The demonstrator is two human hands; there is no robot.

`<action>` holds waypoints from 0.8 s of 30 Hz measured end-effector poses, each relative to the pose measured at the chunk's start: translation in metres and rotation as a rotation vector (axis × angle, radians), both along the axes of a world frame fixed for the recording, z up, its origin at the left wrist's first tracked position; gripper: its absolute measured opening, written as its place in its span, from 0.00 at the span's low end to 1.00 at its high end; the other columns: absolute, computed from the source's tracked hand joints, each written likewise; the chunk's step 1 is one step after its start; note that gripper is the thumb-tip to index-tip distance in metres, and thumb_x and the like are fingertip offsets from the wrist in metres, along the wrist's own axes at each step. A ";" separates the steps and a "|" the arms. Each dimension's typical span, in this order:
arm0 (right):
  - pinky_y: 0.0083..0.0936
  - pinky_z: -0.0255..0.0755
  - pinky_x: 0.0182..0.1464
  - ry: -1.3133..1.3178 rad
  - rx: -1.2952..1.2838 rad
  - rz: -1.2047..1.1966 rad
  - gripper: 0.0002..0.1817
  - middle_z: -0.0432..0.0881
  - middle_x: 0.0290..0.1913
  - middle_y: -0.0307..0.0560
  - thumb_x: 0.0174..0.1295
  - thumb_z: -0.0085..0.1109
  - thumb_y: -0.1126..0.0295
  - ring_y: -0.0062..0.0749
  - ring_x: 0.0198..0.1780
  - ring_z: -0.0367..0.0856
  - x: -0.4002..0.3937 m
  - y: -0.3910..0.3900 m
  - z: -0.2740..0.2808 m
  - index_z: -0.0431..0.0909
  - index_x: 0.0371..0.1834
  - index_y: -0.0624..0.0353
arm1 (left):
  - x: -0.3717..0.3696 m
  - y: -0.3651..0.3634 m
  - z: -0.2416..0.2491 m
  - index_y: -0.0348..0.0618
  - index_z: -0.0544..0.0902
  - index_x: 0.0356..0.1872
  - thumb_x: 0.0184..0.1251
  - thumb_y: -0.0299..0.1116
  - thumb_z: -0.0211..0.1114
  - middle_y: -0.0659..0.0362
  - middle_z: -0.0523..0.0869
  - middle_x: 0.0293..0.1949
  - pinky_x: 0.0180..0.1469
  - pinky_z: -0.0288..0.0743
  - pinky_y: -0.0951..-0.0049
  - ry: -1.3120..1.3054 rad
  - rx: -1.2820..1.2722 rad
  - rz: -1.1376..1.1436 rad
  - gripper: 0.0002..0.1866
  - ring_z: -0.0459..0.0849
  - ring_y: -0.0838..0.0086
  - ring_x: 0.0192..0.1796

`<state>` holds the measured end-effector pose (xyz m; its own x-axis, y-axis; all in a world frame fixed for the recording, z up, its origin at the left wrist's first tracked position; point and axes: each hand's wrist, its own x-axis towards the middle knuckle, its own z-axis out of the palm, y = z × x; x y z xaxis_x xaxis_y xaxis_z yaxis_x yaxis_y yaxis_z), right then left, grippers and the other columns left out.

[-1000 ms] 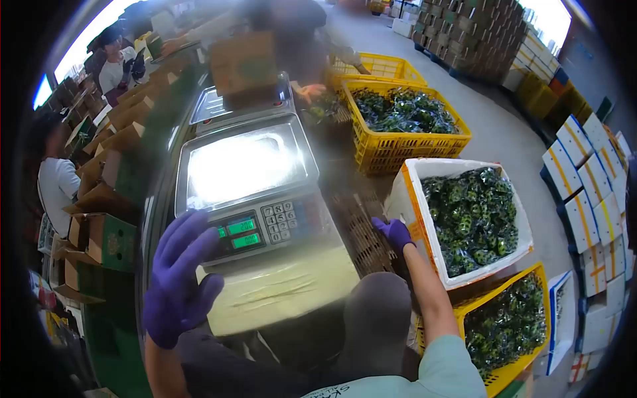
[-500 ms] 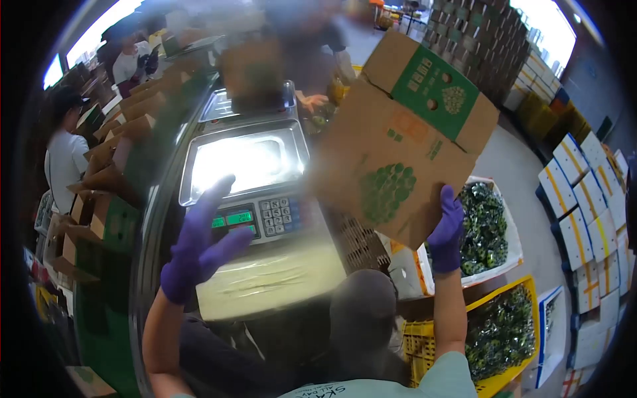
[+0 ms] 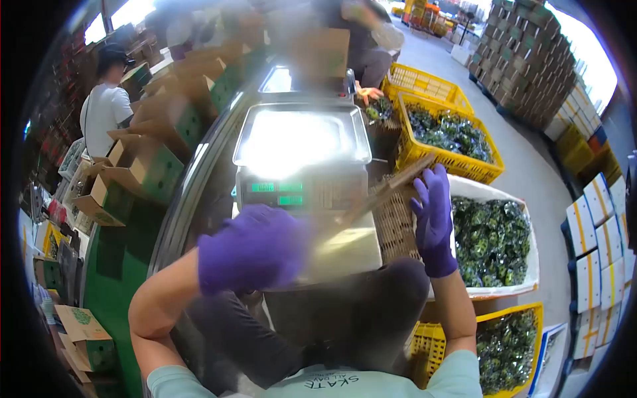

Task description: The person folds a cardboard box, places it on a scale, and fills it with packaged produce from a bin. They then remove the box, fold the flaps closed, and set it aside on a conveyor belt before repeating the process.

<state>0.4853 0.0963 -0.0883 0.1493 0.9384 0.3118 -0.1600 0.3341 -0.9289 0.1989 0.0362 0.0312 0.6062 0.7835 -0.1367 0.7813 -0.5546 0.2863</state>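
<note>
A folded cardboard box (image 3: 397,184) is tilted nearly edge-on between my hands, above the scale's right side. My right hand (image 3: 434,222), in a purple glove, supports its upper end, with extended fingers against the board. My purple-gloved left hand (image 3: 251,251) is smeared by motion in front of the scale, close to the box's blurred lower end; its fingers cannot be made out. The scale (image 3: 302,139) has a shiny steel pan under bright glare. Its green display (image 3: 277,188) is lit, and part of its front is hidden by my left hand.
To my right are a white crate (image 3: 534,265) and yellow crates (image 3: 488,174) of bagged green produce. Open cartons (image 3: 142,162) line the green conveyor (image 3: 126,265) at left. Across from me, a co-worker's orange-gloved hand (image 3: 367,93) is near produce. Stacked boxes (image 3: 524,60) stand behind.
The box has turned from showing its printed face to nearly edge-on and dropped lower. My left hand has swung inward to the right. The camera view has shifted.
</note>
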 end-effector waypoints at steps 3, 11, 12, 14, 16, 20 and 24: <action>0.38 0.54 0.71 -0.456 0.234 -0.019 0.27 0.58 0.73 0.51 0.74 0.47 0.62 0.41 0.71 0.61 0.002 0.017 -0.010 0.59 0.73 0.58 | 0.019 0.002 -0.005 0.36 0.76 0.58 0.65 0.43 0.59 0.38 0.84 0.34 0.45 0.76 0.55 0.126 -0.110 -0.135 0.26 0.84 0.47 0.39; 0.33 0.53 0.73 0.015 -0.288 0.342 0.58 0.51 0.75 0.61 0.54 0.71 0.68 0.41 0.73 0.58 0.008 0.010 0.037 0.33 0.78 0.64 | -0.020 0.039 -0.025 0.40 0.57 0.74 0.71 0.53 0.54 0.46 0.78 0.56 0.62 0.68 0.69 -0.630 -0.685 -0.114 0.38 0.76 0.65 0.59; 0.31 0.56 0.71 -0.116 -0.291 0.370 0.57 0.57 0.72 0.58 0.52 0.69 0.72 0.39 0.71 0.62 0.018 0.012 0.034 0.36 0.78 0.64 | -0.025 0.039 -0.014 0.40 0.59 0.73 0.70 0.48 0.55 0.48 0.79 0.54 0.61 0.68 0.70 -0.513 -0.575 -0.029 0.36 0.76 0.65 0.58; 0.28 0.57 0.71 -0.265 -0.337 0.474 0.57 0.59 0.71 0.55 0.51 0.69 0.74 0.37 0.70 0.63 0.031 -0.007 0.071 0.36 0.78 0.64 | -0.040 0.034 0.002 0.40 0.61 0.72 0.68 0.44 0.56 0.50 0.79 0.53 0.60 0.69 0.70 -0.392 -0.458 0.055 0.34 0.77 0.66 0.57; 0.25 0.70 0.58 -0.394 -0.299 0.467 0.39 0.77 0.55 0.47 0.51 0.67 0.73 0.28 0.57 0.75 0.031 -0.026 0.090 0.63 0.69 0.66 | -0.057 0.024 0.013 0.39 0.64 0.70 0.64 0.34 0.55 0.51 0.80 0.49 0.58 0.71 0.69 -0.418 -0.212 0.273 0.32 0.78 0.67 0.53; 0.39 0.72 0.34 -1.118 -0.125 0.427 0.16 0.80 0.22 0.51 0.57 0.62 0.59 0.42 0.28 0.81 0.025 -0.017 0.115 0.79 0.25 0.63 | -0.040 0.012 0.012 0.37 0.66 0.66 0.60 0.24 0.53 0.44 0.81 0.46 0.55 0.73 0.61 -0.266 -0.053 0.273 0.29 0.81 0.55 0.48; 0.41 0.72 0.31 -1.382 0.529 0.204 0.19 0.81 0.28 0.51 0.54 0.62 0.50 0.47 0.30 0.81 -0.013 -0.005 0.088 0.78 0.22 0.56 | -0.005 0.021 -0.009 0.36 0.72 0.63 0.56 0.22 0.58 0.39 0.74 0.61 0.66 0.62 0.50 -0.100 0.695 0.126 0.29 0.70 0.45 0.65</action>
